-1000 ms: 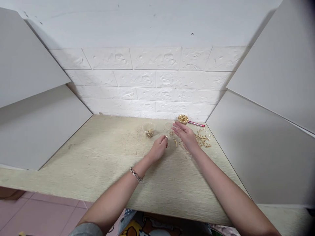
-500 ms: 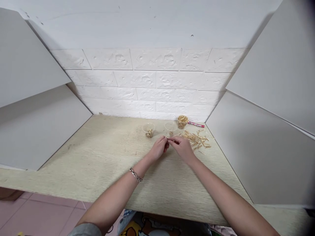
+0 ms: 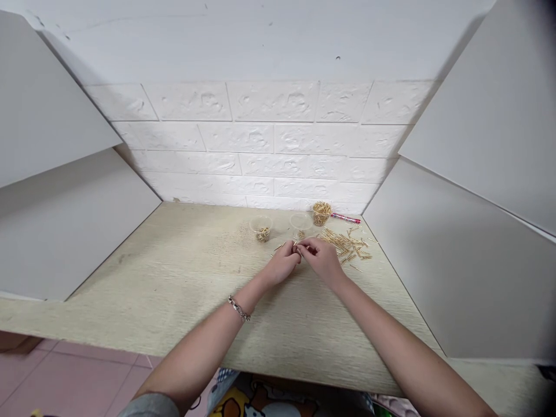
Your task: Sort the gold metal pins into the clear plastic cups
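Over the middle of the pale tabletop (image 3: 174, 278), the left hand (image 3: 281, 266) is closed, pinching a small gold piece (image 3: 295, 244) between thumb and forefinger, and the right hand (image 3: 320, 260) meets it there with its fingertips drawn together. Whether the right one grips a piece of its own is too small to tell. Just beyond them stand two clear cups (image 3: 262, 223), each with small gold bits at the bottom; farther right, a fuller cup (image 3: 321, 214) heaped with gold pieces sits beside a red pen-like stick (image 3: 346, 218). Loose gold pins (image 3: 343, 243) lie scattered right beside the right hand. A part this slim could slip or spring away if the pinch loosened or pushed off-line. The heaped cup could shed pieces if knocked, and a sweep of the right wrist could scatter the loose ones or mix them together.
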### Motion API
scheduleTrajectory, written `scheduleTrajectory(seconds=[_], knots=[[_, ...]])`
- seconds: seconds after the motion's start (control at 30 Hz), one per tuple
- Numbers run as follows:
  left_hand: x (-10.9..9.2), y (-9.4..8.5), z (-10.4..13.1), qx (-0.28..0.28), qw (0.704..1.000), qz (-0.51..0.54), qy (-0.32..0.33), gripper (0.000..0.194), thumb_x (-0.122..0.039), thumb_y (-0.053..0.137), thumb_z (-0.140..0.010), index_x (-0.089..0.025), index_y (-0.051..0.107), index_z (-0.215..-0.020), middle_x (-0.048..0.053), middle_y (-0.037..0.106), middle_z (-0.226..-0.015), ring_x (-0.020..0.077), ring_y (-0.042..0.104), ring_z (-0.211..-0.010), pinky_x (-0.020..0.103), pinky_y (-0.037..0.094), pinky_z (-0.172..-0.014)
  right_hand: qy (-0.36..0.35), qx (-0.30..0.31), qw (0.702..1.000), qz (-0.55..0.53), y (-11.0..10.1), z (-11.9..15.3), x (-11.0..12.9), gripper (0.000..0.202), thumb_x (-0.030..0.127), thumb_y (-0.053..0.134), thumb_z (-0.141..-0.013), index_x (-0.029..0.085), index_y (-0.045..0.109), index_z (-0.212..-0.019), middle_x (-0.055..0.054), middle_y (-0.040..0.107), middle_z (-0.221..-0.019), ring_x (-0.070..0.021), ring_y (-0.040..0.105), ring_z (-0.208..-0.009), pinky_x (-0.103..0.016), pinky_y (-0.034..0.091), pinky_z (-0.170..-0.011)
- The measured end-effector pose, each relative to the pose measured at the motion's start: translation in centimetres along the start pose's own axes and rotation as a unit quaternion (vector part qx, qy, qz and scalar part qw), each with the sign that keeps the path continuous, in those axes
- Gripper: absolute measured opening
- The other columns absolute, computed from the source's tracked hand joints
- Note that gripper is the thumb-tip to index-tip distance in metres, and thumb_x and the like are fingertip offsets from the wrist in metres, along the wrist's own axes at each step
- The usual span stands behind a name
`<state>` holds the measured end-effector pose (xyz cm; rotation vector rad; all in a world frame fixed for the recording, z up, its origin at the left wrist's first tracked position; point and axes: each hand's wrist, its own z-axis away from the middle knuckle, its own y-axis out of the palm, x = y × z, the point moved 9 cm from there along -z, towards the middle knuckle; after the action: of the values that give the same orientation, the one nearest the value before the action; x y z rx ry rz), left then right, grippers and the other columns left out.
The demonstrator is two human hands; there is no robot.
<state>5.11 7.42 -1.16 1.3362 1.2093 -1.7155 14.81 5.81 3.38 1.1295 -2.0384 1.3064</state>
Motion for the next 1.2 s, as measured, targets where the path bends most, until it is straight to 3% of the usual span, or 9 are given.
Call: scheduleTrajectory(seconds=[0.43, 0.67, 0.9, 1.2], knots=[[-1.3, 0.5, 0.1, 0.007, 0.998, -0.027, 0.050, 0.008, -0.010, 0.041, -0.065, -0.017, 0.042, -0.069, -0.002, 0.046, -0.068, 0.0120, 0.042, -0.069, 0.024, 0.035, -0.063, -0.068, -0.020, 0.997, 0.007, 0.0, 0.4, 1.0, 0.012, 0.019, 0.050, -0.077, 0.020, 0.062, -0.076, -0.004, 0.064, -0.080, -0.0164, 0.058, -0.072, -0.030, 0.048, -0.067], [-1.2, 0.4, 0.1, 0.006, 0.997, -0.055, 0.046, 0.007, -0.011, 0.041, -0.066, -0.017, 0.041, -0.068, -0.002, 0.045, -0.067, 0.0119, 0.042, -0.068, 0.024, 0.034, -0.062, -0.047, -0.010, 0.996, -0.072, -0.1, 0.0, 0.3, 0.008, 0.018, 0.054, -0.070, 0.020, 0.061, -0.067, -0.005, 0.064, -0.082, -0.0168, 0.060, -0.077, -0.029, 0.051, -0.066], [-1.2, -0.3, 0.4, -0.041, 0.983, -0.164, 0.066, 0.009, -0.017, 0.041, -0.072, -0.019, 0.037, -0.065, -0.001, 0.048, -0.064, 0.0139, 0.044, -0.067, 0.026, 0.033, -0.061, -0.028, 0.013, 0.998, -0.046, 0.3, 0.1, -0.1, 0.009, 0.020, 0.055, -0.071, 0.020, 0.064, -0.068, -0.003, 0.067, -0.078, -0.0173, 0.061, -0.073, -0.032, 0.050, -0.069], [-1.9, -0.3, 0.7, -0.039, 0.984, -0.167, 0.049, 0.016, -0.019, 0.034, -0.078, -0.020, 0.037, -0.061, 0.000, 0.049, -0.061, 0.0144, 0.044, -0.065, 0.027, 0.033, -0.062, -0.001, 0.013, 0.994, -0.108, 0.4, 0.2, -0.9, 0.009, 0.022, 0.056, -0.071, 0.020, 0.064, -0.072, -0.003, 0.067, -0.078, -0.0179, 0.062, -0.073, -0.031, 0.052, -0.067]])
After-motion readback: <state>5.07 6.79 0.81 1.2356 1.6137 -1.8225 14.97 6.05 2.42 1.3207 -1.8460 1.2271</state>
